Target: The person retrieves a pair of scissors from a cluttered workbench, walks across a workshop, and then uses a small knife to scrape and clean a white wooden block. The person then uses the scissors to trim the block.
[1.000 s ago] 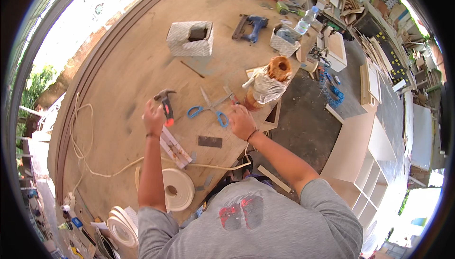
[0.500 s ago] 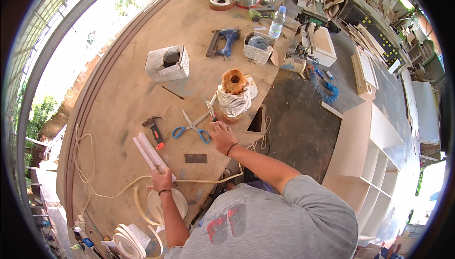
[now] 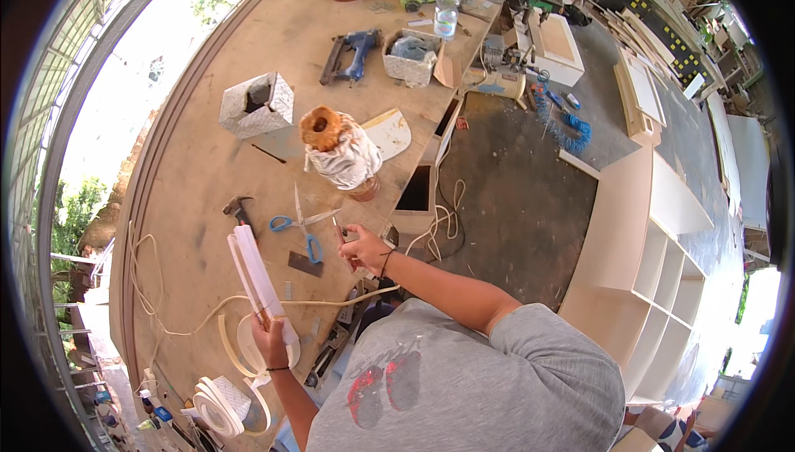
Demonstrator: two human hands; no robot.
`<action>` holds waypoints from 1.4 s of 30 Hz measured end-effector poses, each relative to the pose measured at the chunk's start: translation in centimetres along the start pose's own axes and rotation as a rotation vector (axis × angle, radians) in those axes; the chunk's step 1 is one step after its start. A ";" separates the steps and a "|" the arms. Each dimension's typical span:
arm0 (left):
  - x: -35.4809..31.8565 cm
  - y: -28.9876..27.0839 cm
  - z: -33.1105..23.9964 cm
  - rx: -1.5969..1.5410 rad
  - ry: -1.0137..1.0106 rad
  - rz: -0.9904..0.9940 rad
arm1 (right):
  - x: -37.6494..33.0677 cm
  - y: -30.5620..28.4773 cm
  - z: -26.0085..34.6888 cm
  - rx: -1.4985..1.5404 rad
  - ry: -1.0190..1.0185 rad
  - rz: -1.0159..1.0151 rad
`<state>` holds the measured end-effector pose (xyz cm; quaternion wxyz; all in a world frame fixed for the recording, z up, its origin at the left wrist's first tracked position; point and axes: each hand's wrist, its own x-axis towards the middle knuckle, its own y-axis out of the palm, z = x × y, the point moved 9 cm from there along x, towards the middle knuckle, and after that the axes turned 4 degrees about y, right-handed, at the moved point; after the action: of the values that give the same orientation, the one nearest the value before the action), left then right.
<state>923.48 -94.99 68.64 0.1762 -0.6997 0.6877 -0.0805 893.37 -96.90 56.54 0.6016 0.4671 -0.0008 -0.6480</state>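
Note:
My left hand (image 3: 269,340) is closed round the lower end of a long, pale channel-shaped strip (image 3: 256,274), tilted up over the table. My right hand (image 3: 364,251) grips a slim tool (image 3: 337,230) with a thin pointed tip and some red on its handle; its exact kind is partly hidden by my fingers. Blue-handled scissors (image 3: 301,220) lie spread just left of that hand. Behind them stands a jar (image 3: 344,158) caked in white, with a crusty brown top. The strip partly covers a claw hammer (image 3: 238,208). A dark flat plate (image 3: 305,264) lies between my hands.
A patterned box (image 3: 257,117), a blue nail gun (image 3: 354,56), another small box (image 3: 411,71) and a water bottle (image 3: 446,9) stand farther back. A cream cord (image 3: 195,338) crosses the table. Rolls of edging (image 3: 219,406) lie at lower left; a white shelf unit (image 3: 654,286) stands right.
My right hand has drawn back from beside the jar with the slim tool. My left hand has raised the strip, which now overlaps the hammer. The whole view has shifted.

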 end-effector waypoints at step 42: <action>-3.6 7.3 1.3 0.292 0.040 0.471 | -17.2 6.8 -3.5 -1.132 -0.386 -0.078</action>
<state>917.00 -91.22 65.31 0.2755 -0.4859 0.8159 -0.1493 898.01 -83.35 68.77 0.7218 -0.0526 0.2523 -0.6424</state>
